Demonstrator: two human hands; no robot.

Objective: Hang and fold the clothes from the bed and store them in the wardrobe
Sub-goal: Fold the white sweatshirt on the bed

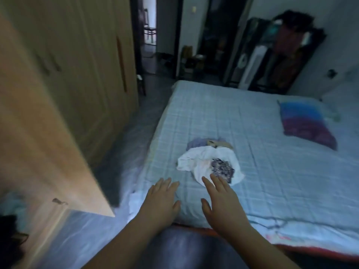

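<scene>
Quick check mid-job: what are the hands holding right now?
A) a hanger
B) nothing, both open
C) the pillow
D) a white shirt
B: the left hand and right hand reach with straight fingers toward the pile of clothes on the bed, holding nothing.

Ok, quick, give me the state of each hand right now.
Left hand: open, holding nothing.
Right hand: open, holding nothing, fingertips by the clothes pile.
</scene>
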